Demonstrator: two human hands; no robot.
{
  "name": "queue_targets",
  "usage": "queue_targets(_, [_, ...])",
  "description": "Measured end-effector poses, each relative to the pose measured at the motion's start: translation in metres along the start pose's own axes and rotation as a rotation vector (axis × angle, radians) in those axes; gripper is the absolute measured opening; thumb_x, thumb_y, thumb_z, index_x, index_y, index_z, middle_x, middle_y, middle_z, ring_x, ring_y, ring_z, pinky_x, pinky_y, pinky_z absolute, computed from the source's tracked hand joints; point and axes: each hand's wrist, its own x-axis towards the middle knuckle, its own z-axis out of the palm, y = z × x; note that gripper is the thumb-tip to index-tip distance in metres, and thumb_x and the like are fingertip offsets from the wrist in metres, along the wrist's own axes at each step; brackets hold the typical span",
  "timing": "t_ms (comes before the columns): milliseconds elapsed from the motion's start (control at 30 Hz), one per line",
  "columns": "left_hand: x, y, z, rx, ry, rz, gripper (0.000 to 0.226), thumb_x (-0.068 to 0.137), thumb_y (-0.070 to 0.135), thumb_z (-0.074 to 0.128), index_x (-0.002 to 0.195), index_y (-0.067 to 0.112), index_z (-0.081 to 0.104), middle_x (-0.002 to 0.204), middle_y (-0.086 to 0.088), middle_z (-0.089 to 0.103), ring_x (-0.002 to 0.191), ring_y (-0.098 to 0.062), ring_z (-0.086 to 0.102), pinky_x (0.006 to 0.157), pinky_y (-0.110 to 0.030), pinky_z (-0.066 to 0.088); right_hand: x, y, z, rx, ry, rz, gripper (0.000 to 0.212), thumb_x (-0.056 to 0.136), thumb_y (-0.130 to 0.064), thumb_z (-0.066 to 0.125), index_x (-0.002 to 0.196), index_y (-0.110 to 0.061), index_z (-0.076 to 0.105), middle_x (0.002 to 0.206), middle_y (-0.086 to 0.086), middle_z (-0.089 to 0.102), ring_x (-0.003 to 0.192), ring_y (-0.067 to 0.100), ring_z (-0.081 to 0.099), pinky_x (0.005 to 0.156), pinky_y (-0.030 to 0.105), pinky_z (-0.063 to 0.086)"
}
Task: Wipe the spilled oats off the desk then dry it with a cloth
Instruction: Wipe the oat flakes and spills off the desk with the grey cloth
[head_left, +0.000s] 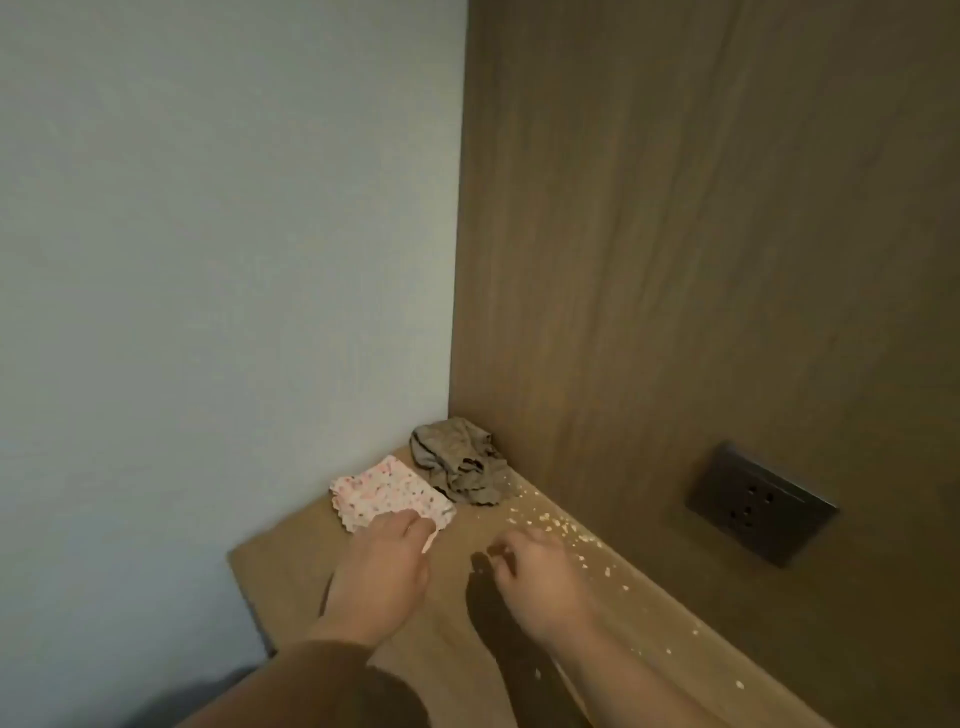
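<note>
1. Left hand (387, 551) of yours has its fingers curled over the near edge of the pink cloth (384, 493), pinching it. Your right hand (535, 566) is loosely curled and holding nothing.
2. Desk (280, 571): sweep toward yourself, away from the wood panel (675, 260).
3. Brown cloth (457, 462) sits crumpled in the corner, touching the pink one. I'd save it for drying.
4. Oats (545, 517) trail along the back edge beside your right hand, so gather them, don't flick.
</note>
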Motion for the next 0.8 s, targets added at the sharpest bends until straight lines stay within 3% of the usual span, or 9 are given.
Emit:
queue_targets(100, [0.033,-0.016,0.026,0.104,-0.063,-0.049,0.048,0.052,0.039,0.080,0.097,0.024,0.074,0.104,-0.004,0.071,0.095,-0.028,0.068,0.069,-0.041,0.056,0.051,0.005,0.007,-0.086,0.080,-0.104,0.036,0.097,-0.028,0.037,0.132,-0.027,0.045,0.142,-0.006,0.038,0.132,0.017,0.030,0.108,0.032,0.025])
queue_targets(233, [0.056,-0.045,0.054,0.109,-0.199,-0.116,0.062,0.073,0.056,0.035,0.118,0.025,0.066,0.128,-0.014,0.058,0.113,-0.044,0.056,0.084,-0.061,0.049,0.116,0.002,0.014,-0.171,0.106,-0.166,0.042,0.100,-0.030,0.032,0.142,-0.024,0.034,0.155,-0.004,0.018,0.143,0.016,0.006,0.113,0.032,0.010])
queue_targets(300, [0.057,-0.052,0.062,0.109,-0.175,-0.148,0.083,0.073,0.064,0.003,0.139,0.033,0.042,0.151,-0.006,0.027,0.140,-0.039,0.022,0.112,-0.055,0.018,0.151,-0.003,0.017,-0.197,0.118,-0.207,0.047,0.100,-0.033,0.031,0.146,-0.024,0.025,0.157,-0.001,0.011,0.144,0.018,0.001,0.114,0.034,0.006])
queue_targets(367, [0.058,-0.061,0.073,-0.003,-0.093,-0.179,0.092,0.071,0.065,-0.016,0.144,0.036,0.031,0.157,0.000,0.012,0.145,-0.024,-0.003,0.113,-0.038,-0.008,0.186,-0.011,0.027,-0.198,0.056,-0.236,0.051,0.099,-0.039,0.030,0.147,-0.026,0.019,0.158,0.001,0.005,0.144,0.021,-0.001,0.115,0.036,0.005])
queue_targets(400, [0.060,-0.064,0.073,-0.042,-0.056,-0.189,0.087,0.077,0.064,-0.013,0.142,0.035,0.036,0.156,0.001,0.019,0.145,-0.021,0.001,0.113,-0.036,-0.005,0.200,-0.014,0.035,-0.181,-0.003,-0.233,0.053,0.099,-0.043,0.031,0.148,-0.028,0.016,0.158,0.001,0.002,0.144,0.021,-0.002,0.114,0.037,0.004])
queue_targets(467, [0.062,-0.072,0.074,-0.071,-0.011,-0.155,0.059,0.089,0.045,0.015,0.131,0.029,0.053,0.142,-0.001,0.046,0.136,-0.024,0.035,0.109,-0.040,0.023,0.218,-0.016,0.053,-0.183,-0.112,-0.216,0.058,0.096,-0.051,0.032,0.148,-0.032,0.014,0.158,0.002,0.003,0.144,0.020,-0.002,0.114,0.038,0.003])
queue_targets(567, [0.063,-0.082,0.076,-0.165,0.161,-0.121,0.043,0.081,0.022,0.037,0.110,0.018,0.070,0.116,-0.006,0.067,0.108,-0.028,0.063,0.089,-0.037,0.049,0.220,-0.009,0.071,-0.258,-0.063,-0.258,0.056,0.094,-0.051,0.032,0.147,-0.033,0.020,0.157,-0.002,0.011,0.143,0.018,0.003,0.112,0.035,0.004])
queue_targets(700, [0.059,-0.082,0.076,-0.330,0.282,-0.273,0.039,0.081,0.017,0.043,0.106,0.013,0.072,0.118,-0.007,0.066,0.109,-0.023,0.062,0.094,-0.018,0.037,0.188,0.007,0.071,-0.198,-0.024,-0.394,0.050,0.092,-0.036,0.045,0.141,-0.034,0.035,0.151,-0.008,0.027,0.141,0.017,0.017,0.111,0.031,0.009])
queue_targets(800, [0.054,-0.083,0.066,-0.477,0.384,-0.461,0.031,0.085,0.004,0.053,0.110,0.013,0.070,0.116,-0.008,0.067,0.108,-0.021,0.061,0.088,-0.008,0.033,0.141,0.011,0.070,-0.118,-0.034,-0.580,0.045,0.071,-0.030,0.051,0.114,-0.033,0.064,0.123,-0.009,0.060,0.117,0.021,0.054,0.094,0.032,0.034])
